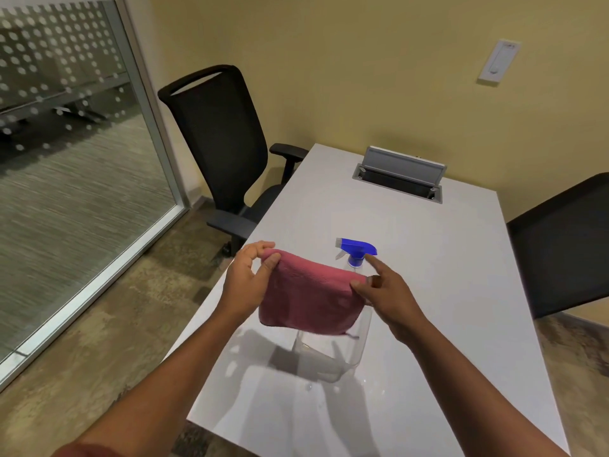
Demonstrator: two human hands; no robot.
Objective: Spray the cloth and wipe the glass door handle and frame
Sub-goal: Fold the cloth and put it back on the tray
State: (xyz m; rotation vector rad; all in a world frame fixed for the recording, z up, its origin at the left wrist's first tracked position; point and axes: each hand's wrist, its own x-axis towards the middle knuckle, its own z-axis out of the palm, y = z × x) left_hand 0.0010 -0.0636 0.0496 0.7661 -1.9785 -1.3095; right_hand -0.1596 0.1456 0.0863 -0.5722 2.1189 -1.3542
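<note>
A folded pink cloth (309, 298) hangs in the air above the white table (428, 258). My left hand (247, 278) pinches its top left corner. My right hand (385, 288) pinches the top right corner, index finger pointing up toward the sprayer. Behind the cloth stands a clear spray bottle (333, 354) with a blue trigger head (357, 249); the cloth hides the bottle's middle. A glass panel (75, 153) with a dotted frosted band and a silver frame (155, 127) fills the left side. No door handle is in view.
A black mesh office chair (224, 146) stands between the glass and the table's left edge. A second black chair (566, 242) is at the table's right. An open cable box (398, 176) sits in the table's far end. A white wall plate (499, 62) hangs on the yellow wall.
</note>
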